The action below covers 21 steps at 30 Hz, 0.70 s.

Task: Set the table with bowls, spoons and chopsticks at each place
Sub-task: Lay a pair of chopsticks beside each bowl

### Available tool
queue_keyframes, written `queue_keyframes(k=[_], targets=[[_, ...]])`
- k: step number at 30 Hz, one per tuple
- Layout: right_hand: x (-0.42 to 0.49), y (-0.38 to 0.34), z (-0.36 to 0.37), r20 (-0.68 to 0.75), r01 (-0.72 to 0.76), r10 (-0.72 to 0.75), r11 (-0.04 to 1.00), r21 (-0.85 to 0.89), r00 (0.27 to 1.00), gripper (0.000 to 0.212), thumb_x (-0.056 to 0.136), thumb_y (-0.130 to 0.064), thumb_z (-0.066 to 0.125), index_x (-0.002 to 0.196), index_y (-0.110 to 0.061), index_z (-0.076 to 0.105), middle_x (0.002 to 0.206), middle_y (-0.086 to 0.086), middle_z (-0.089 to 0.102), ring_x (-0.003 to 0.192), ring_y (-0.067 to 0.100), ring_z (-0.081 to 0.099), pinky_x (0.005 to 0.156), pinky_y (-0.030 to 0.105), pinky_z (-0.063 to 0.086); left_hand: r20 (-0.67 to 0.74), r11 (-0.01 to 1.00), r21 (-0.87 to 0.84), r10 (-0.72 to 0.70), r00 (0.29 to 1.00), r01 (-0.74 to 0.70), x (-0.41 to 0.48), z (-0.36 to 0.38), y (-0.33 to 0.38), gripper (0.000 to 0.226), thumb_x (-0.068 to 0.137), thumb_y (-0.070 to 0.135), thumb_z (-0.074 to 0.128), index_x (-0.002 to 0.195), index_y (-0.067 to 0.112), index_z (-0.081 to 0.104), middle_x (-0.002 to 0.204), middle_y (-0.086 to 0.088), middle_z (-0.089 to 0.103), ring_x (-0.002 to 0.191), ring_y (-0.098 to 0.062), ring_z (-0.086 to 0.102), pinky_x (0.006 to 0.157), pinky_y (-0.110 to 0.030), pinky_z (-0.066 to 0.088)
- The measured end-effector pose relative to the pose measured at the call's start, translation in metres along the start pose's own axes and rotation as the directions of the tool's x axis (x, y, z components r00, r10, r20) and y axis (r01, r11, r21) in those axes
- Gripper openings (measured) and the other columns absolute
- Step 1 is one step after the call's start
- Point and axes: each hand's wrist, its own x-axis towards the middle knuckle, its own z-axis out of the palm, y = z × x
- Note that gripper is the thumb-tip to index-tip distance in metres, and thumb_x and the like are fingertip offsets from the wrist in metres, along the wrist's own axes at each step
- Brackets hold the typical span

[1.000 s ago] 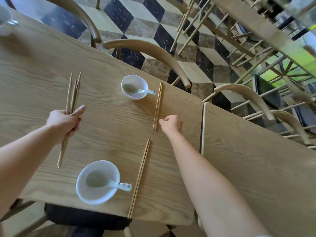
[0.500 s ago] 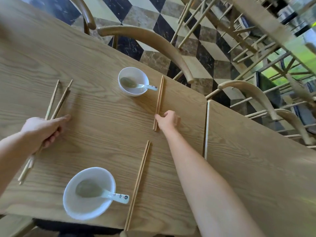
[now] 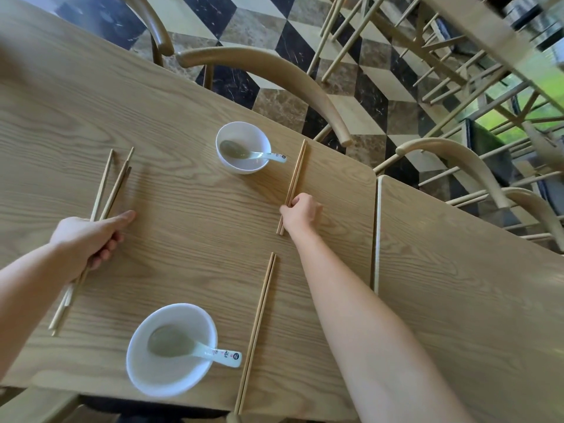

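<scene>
Near bowl: a white bowl [image 3: 171, 349] stood at the bench [image 3: 183, 209] edge closest to me, holding one ceramic spoon [image 3: 195, 349], its handle resting over the rim toward my right.
Near chopsticks: a pair [image 3: 258, 331] lay flat just right of that bowl, sticks together and pointing across the bench.
Left grip: my left hand [image 3: 88, 239] was closed around a spare bundle of chopsticks [image 3: 103, 209], thumb stretched forward, their tips fanned out ahead and their butts trailing behind my wrist.
Right grip: my right hand [image 3: 300, 213] pinched the near end of the far pair [image 3: 294, 181], fingertips pressed together on both sticks.
Step in hand: I judged this to be squaring that pair beside its bowl; it wanted both sticks kept touching, ends level, parallel to the near pair, and clear of the spoon handle.
Far bowl: a smaller-looking white bowl [image 3: 242, 148] held its own spoon [image 3: 253, 152], handle pointing toward the pair just beside it.
Beyond: a curved wooden chair back [image 3: 274, 74] stood at that place.
</scene>
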Motion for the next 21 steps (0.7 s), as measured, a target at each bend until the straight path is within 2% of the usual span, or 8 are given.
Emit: queue_keyframes(k=[10, 12, 15, 21], targets=[[-0.0044, -0.0063, -0.0018, 0.009, 0.001, -0.001, 1.0, 0.011, 1.0, 0.034, 0.073, -0.021, 0.074, 0.056, -0.021, 0.045, 0.056, -0.011, 0.041, 0.068, 0.02, 0.049, 0.063, 0.022, 0.037, 0.015, 1.0, -0.016, -0.003, 1.0, 0.003, 0.0017, -0.0008, -0.0008, 0.05, 0.07, 0.057, 0.082, 0.064, 0.011, 0.063, 0.033, 0.005, 0.048, 0.022, -0.008, 0.036, 0.032, -0.013, 0.033], [-0.0052, -0.0074, -0.0025, 0.003, -0.001, 0.001, 1.0, 0.027, 1.0, 0.03, 0.072, -0.021, 0.075, 0.059, -0.022, 0.048, 0.059, -0.008, 0.047, 0.068, 0.02, 0.05, 0.063, 0.022, 0.038, 0.015, 1.0, -0.018, -0.008, 1.0, 0.009, 0.0025, -0.001, -0.0011, 0.05, 0.069, 0.058, 0.082, 0.064, 0.011, 0.064, 0.034, 0.005, 0.048, 0.023, -0.009, 0.036, 0.033, -0.013, 0.033], [-0.0053, -0.0065, -0.0024, -0.001, 0.011, -0.011, 1.0, 0.028, 1.0, 0.024, 0.073, -0.021, 0.075, 0.064, -0.022, 0.053, 0.078, 0.005, 0.068, 0.074, 0.023, 0.056, 0.066, 0.023, 0.04, 0.014, 1.0, -0.022, -0.01, 1.0, 0.01, 0.0031, -0.001, -0.0006, 0.051, 0.069, 0.058, 0.082, 0.063, 0.012, 0.063, 0.033, 0.005, 0.048, 0.023, -0.009, 0.037, 0.033, -0.013, 0.034], [-0.0077, -0.0076, -0.0046, -0.003, -0.001, 0.001, 1.0, 0.024, 1.0, 0.019, 0.075, -0.022, 0.074, 0.068, -0.021, 0.056, 0.086, 0.008, 0.071, 0.08, 0.024, 0.06, 0.068, 0.023, 0.042, 0.011, 1.0, -0.02, -0.004, 1.0, 0.004, 0.0012, 0.0014, 0.0013, 0.05, 0.072, 0.056, 0.081, 0.061, 0.011, 0.061, 0.032, 0.005, 0.048, 0.022, -0.008, 0.036, 0.032, -0.013, 0.033]])
